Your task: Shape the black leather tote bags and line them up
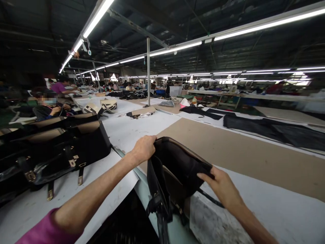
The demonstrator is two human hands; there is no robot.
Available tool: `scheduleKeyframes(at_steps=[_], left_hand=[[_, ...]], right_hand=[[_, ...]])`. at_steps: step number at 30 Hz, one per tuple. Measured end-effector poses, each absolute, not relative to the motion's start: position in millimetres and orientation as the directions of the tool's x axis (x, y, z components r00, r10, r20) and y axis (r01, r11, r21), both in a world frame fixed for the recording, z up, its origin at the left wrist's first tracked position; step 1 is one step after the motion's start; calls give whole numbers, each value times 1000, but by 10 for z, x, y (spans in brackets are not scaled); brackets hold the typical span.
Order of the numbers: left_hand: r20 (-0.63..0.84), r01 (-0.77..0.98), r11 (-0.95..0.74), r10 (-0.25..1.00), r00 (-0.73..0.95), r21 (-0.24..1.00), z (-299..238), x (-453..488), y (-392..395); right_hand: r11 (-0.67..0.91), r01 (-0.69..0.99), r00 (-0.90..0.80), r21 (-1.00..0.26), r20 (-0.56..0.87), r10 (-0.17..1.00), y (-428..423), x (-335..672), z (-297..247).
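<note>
A black handbag (182, 162) hangs tilted between my two hands at the table's edge, its mouth spread so the dark inside shows. My left hand (144, 148) grips the top rim at the bag's left corner, fingers closed over it. At the right corner my right hand (220, 184) pinches the rim, thumb on the inner side. A black strap (162, 223) with metal fittings dangles below the bag's near side. The lower part of the bag is dark and hard to make out.
Several black bags with buckled straps (88, 135) stand on the left. A brown board (228, 145) lies across the white-covered table (127, 128). Black material (274, 130) lies at the right. A co-worker (48, 105) sits beyond the bags, and a metal post (148, 71) rises farther back.
</note>
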State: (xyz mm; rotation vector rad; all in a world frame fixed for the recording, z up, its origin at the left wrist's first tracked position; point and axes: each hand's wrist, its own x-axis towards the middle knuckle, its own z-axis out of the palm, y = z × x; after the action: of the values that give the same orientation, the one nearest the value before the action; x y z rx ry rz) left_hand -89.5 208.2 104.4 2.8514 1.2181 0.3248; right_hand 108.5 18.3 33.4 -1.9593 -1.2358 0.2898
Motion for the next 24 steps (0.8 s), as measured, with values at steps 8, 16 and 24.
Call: scheduleKeyframes(at_steps=[8, 16, 24], left_hand=[[330, 244, -970, 223, 917, -23, 1141, -718, 2117], [378, 135, -950, 239, 894, 280, 1106, -601, 2016], [233, 124, -991, 133, 963, 52, 1112, -690, 1930]], right_hand=[[-54, 506, 307, -861, 121, 944, 392, 1381, 607], [-66, 481, 269, -874, 76, 960, 408, 1421, 547], [-27, 452, 295, -892, 120, 948, 485, 1523, 419]])
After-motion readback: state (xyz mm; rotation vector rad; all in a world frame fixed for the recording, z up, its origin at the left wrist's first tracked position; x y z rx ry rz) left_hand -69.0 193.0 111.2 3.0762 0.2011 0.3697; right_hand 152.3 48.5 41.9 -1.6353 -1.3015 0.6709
